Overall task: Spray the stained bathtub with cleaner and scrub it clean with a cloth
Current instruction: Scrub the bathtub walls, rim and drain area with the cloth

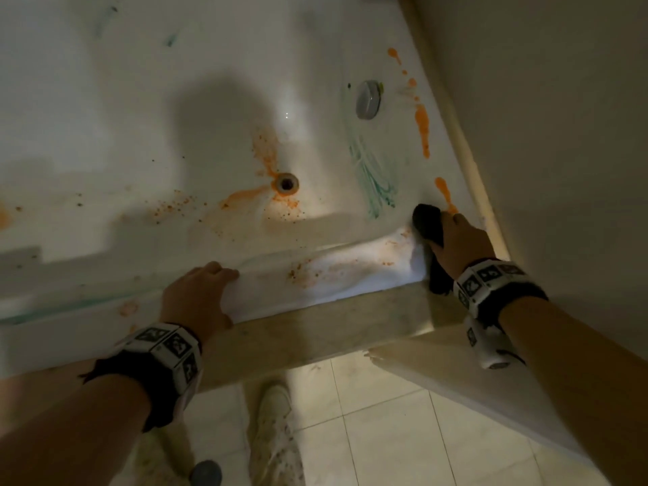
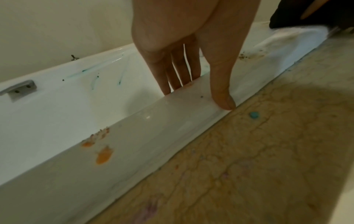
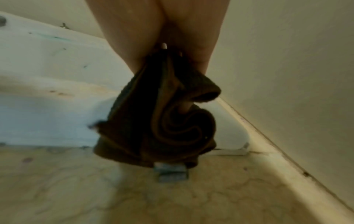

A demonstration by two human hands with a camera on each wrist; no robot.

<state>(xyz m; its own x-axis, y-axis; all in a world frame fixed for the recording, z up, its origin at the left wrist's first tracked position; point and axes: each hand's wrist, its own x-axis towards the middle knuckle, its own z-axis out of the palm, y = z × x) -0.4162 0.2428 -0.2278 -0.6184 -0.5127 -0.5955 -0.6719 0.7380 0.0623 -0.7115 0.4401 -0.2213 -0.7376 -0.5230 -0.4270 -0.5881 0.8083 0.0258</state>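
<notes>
The white bathtub [image 1: 140, 100] has orange stains [image 1: 245, 198] around its drain [image 1: 287, 183], a green smear [image 1: 375, 177] and orange streaks [image 1: 422, 124] near the right end. My right hand [image 1: 456, 240] grips a bunched dark cloth [image 1: 426, 222] and holds it against the tub's near right corner, just below an orange drip [image 1: 443, 191]. In the right wrist view the cloth [image 3: 157, 121] hangs from my right hand [image 3: 162, 37]. My left hand [image 1: 214, 292] rests on the tub's near rim [image 1: 333, 271]. Its fingers [image 2: 178, 75] lie straight over the inner edge, and the thumb sits on top.
A marble ledge [image 1: 315, 327] runs along the tub's front, with a wall [image 1: 561, 135] at the right. Orange blobs [image 2: 103, 156] mark the rim left of my hand. A grab handle [image 2: 19, 87] sits on the far tub wall. Below are tiled floor [image 1: 403, 433], a shoe [image 1: 270, 433] and a grey round object [image 1: 207, 473].
</notes>
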